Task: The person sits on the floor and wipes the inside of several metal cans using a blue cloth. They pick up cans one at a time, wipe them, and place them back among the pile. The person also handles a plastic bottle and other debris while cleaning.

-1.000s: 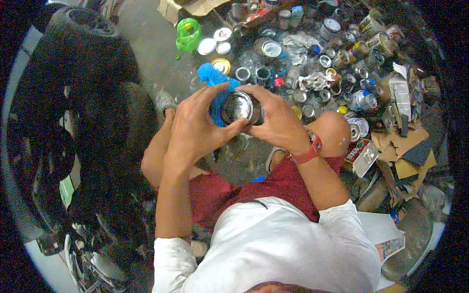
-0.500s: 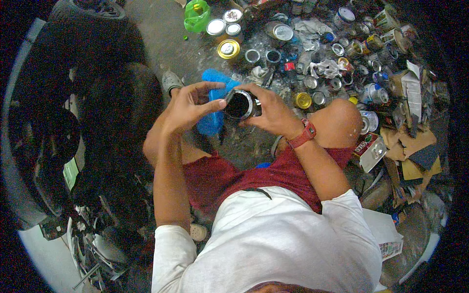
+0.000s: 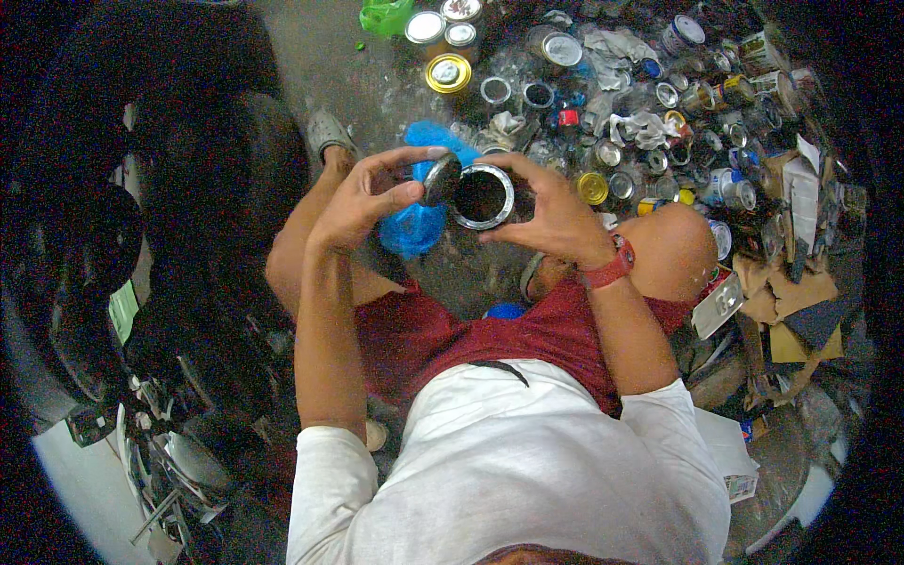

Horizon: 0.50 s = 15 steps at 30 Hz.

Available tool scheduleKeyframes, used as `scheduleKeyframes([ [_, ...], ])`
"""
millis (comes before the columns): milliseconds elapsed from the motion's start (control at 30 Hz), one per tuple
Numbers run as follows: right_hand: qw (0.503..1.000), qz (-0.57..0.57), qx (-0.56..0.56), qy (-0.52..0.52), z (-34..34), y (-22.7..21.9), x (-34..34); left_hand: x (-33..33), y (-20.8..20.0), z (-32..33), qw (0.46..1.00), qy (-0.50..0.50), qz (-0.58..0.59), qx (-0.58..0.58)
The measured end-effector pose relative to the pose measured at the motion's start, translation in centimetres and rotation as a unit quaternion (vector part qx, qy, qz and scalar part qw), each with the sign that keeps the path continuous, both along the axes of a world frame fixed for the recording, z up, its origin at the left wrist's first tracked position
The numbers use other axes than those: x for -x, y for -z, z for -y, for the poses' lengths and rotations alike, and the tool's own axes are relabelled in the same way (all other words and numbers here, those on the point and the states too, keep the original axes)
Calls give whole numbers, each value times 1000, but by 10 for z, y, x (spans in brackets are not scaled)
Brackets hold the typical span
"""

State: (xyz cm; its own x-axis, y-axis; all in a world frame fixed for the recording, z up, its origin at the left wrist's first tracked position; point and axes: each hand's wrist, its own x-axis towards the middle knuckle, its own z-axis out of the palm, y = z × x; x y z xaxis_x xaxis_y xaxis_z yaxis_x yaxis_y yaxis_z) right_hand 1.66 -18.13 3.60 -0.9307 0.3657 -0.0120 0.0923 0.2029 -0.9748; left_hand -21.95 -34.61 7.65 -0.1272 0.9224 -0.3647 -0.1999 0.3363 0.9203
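Observation:
My right hand (image 3: 546,207) is wrapped round an open can (image 3: 509,200) with a bright metal rim, tilted so that its dark inside shows. Between the thumb and fingers of my left hand (image 3: 363,193) is a round lid (image 3: 441,179), held on edge with its dark underside toward the can. Lid and can are very close; whether they touch I cannot tell. A blue plastic bag (image 3: 414,231) lies on the floor beyond and below my hands.
Many cans and jars crowd the floor at the far right, among them a gold-lidded can (image 3: 447,73). Torn cardboard (image 3: 805,282) lies to the right. A green bag (image 3: 386,15) sits at the far edge. Dark vehicle-like parts (image 3: 75,254) fill the left side.
The lid has swung away from the can's mouth toward the left, in my left hand. My right hand and the can have shifted slightly right, showing more of the rim.

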Motion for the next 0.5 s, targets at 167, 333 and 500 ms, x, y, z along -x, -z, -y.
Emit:
scheduleKeyframes([
  [167,1000,7,-7,-25,-3,3,1,3,13,3,1000,12,-4,19],
  [333,999,22,-22,-25,-5,12,4,2,26,7,999,8,41,31],
  [500,1000,18,-9,-6,-3,20,2,-13,15,2,996,4,-83,12],
])
